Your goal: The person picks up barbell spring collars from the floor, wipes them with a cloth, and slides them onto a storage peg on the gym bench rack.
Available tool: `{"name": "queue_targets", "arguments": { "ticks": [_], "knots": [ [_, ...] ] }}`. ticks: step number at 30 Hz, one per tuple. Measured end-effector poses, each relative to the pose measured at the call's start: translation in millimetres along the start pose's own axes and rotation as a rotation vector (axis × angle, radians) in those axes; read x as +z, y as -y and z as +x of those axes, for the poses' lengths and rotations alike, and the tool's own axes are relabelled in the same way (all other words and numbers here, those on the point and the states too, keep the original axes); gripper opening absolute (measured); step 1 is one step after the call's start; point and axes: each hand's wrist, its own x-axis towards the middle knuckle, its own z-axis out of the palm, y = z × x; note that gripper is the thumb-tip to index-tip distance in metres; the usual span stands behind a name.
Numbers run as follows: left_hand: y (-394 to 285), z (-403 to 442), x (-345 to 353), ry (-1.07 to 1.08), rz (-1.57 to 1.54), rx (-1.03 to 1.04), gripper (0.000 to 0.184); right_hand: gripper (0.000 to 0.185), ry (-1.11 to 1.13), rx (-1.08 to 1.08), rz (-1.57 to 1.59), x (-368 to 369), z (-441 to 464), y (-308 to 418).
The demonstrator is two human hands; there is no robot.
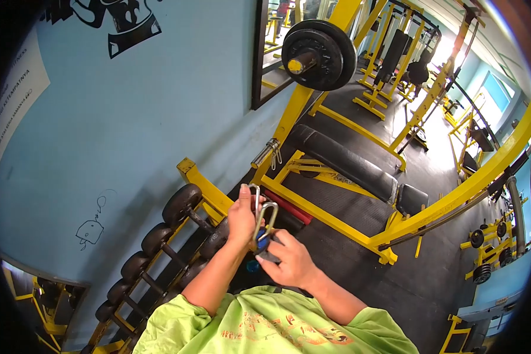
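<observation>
In front of my green shirt, both hands are at a silver metal piece [269,213] with two upright U-shaped loops; it resembles a barbell spring clip, but its lower part is hidden. My left hand [242,219] is closed at the left loop, thumb pointing up. My right hand [288,259] is closed lower down, at the base of the right loop. Beside its fingers show a blue part [262,239] and something dark, which I cannot make out.
Dumbbells [182,204] fill a yellow rack at left. A spring clip [274,154] sits on a metal peg ahead. Beyond stand a padded black bench [342,159] and a bar end loaded with weight plates [320,56]. A curved yellow frame [454,200] crosses the right side.
</observation>
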Motion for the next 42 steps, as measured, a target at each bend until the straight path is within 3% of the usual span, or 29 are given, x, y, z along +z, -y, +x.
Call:
{"name": "queue_targets", "arguments": {
  "ticks": [4,8,12,13,15,16,18,20,22,23,24,27,29,33,36,38,40,42],
  "knots": [
    [17,-3,3,0.005,-0.043,-0.031,0.059,0.022,-0.076,-0.067,0.118,0,-13,-4],
    [17,4,-4,-0.052,-0.139,-0.084,0.058,0.020,-0.196,-0.156,-0.014,11,-30,-1],
    [18,18,-3,0.041,-0.137,-0.163,0.057,0.026,-0.207,0.048,0.242,17,-9,12],
    [17,14,0,-0.001,-0.007,-0.048,0.056,0.027,-0.134,-0.036,0.167,13,0,15],
    [14,18,-6,0.089,-0.102,-0.172,0.055,0.026,-0.096,-0.233,-0.018,15,-2,12],
    [9,12,-6,0.111,-0.099,-0.194,0.055,0.026,-0.101,-0.229,-0.021,14,-7,6],
    [8,4,-5,0.221,-0.068,-0.427,0.054,0.028,-0.011,-0.523,-0.117,6,-22,-13],
    [11,-7,3,0.246,-0.062,-0.513,0.053,0.033,-0.048,-0.594,-0.171,3,-27,-30],
    [27,0,-2,0.581,-0.046,-0.567,0.053,0.027,-0.027,-0.556,-0.285,-8,-25,-44],
    [29,-5,-1,0.513,-0.098,-0.507,0.054,0.027,-0.066,-0.519,-0.191,-4,-29,-62],
    [3,-19,3,0.357,0.081,-0.516,0.055,0.028,0.009,-0.375,-0.129,-9,-30,-66],
    [4,-14,-4,0.424,0.053,-0.503,0.056,0.033,-0.043,-0.202,-0.038,-12,-30,-56],
    [1,-15,-2,0.324,0.301,-0.229,0.055,0.038,-0.150,-0.113,0.110,-19,-25,-19],
    [9,-1,2,0.333,0.483,-0.047,0.059,0.045,-0.004,-0.224,0.114,-16,-15,16],
    [5,-6,13,0.267,0.638,0.294,0.055,0.049,0.101,-0.205,-0.005,-14,-12,16],
    [1,-9,15,0.270,0.635,0.259,0.054,0.049,0.215,-0.009,-0.099,-17,-10,14],
    [4,-8,12,0.272,0.634,0.228,0.054,0.045,0.173,-0.004,-0.087,-14,-7,18],
    [16,-2,7,0.266,0.492,0.155,0.053,0.042,-0.017,0.134,0.020,-5,-7,12]
  ]
}}
